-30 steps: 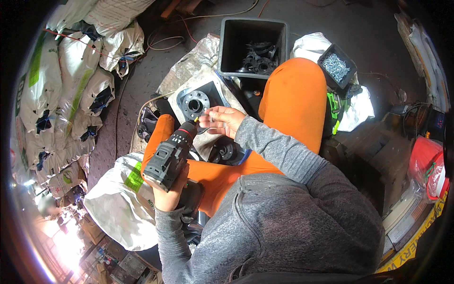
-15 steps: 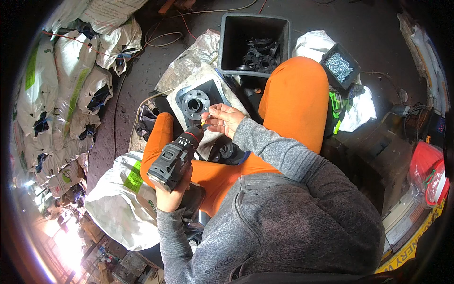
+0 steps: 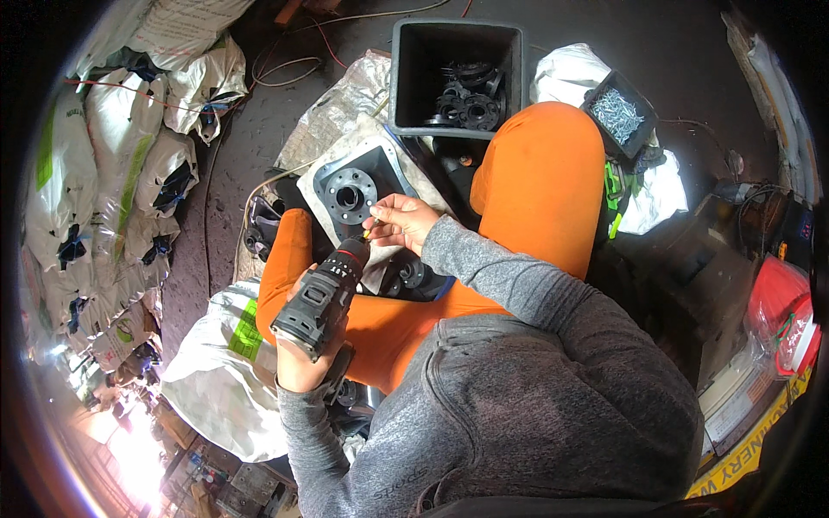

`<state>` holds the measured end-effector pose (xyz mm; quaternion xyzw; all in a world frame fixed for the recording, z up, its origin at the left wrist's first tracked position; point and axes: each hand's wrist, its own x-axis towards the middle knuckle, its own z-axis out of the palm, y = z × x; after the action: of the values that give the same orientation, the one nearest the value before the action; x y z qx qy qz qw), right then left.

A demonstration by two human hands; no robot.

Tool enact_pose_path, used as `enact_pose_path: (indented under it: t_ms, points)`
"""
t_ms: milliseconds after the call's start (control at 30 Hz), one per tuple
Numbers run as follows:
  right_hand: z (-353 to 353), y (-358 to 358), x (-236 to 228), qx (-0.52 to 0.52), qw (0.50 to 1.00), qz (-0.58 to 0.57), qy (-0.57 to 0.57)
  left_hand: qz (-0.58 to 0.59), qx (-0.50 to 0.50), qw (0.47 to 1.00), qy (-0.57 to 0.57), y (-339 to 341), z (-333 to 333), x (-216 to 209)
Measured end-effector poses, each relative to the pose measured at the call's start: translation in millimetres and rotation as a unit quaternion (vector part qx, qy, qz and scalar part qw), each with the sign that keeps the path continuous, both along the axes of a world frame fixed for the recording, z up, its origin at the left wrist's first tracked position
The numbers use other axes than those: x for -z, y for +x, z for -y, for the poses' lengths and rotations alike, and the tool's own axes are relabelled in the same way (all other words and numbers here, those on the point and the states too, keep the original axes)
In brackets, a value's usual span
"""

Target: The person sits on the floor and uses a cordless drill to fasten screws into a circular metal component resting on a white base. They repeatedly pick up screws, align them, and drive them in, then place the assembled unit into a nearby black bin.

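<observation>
My left hand (image 3: 298, 369) is wrapped round a black cordless drill (image 3: 313, 302) that points up and away from me. A small yellow bit (image 3: 367, 233) shows at its chuck. The fingers of my right hand (image 3: 406, 222) are pinched together at the bit's tip; what they hold, if anything, is too small to make out. Just beyond the tip lies a round dark flange (image 3: 345, 195) with a central hole and a ring of smaller holes. It sits on a square grey base resting on a pale sheet (image 3: 313, 200). Another dark round part (image 3: 413, 274) lies below my right hand.
A large black bin (image 3: 395, 78) with several dark round parts (image 3: 475, 104) stands ahead. On the right, a small black tub holds silvery screws (image 3: 616, 115). White sacks (image 3: 121, 138) are piled at left, with another sack (image 3: 220, 380) near my left arm. Thin hoses (image 3: 285, 73) cross the floor.
The drill and my left hand have shifted slightly left and toward me. My right hand stays pinched at the bit's tip. The whole view has moved a little.
</observation>
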<state>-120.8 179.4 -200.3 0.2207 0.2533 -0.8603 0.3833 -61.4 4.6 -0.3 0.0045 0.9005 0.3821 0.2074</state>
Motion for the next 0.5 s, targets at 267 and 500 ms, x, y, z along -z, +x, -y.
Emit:
enact_pose_path:
  t_ms: [267,500]
  points:
    - [2,-1,2,0.005,1.0,0.002,-0.002,-0.015,0.008,0.999,-0.037,2,-13,-2]
    - [4,3,1,-0.012,1.0,-0.011,-0.01,-0.059,0.059,0.995,-0.045,-1,-3,2]
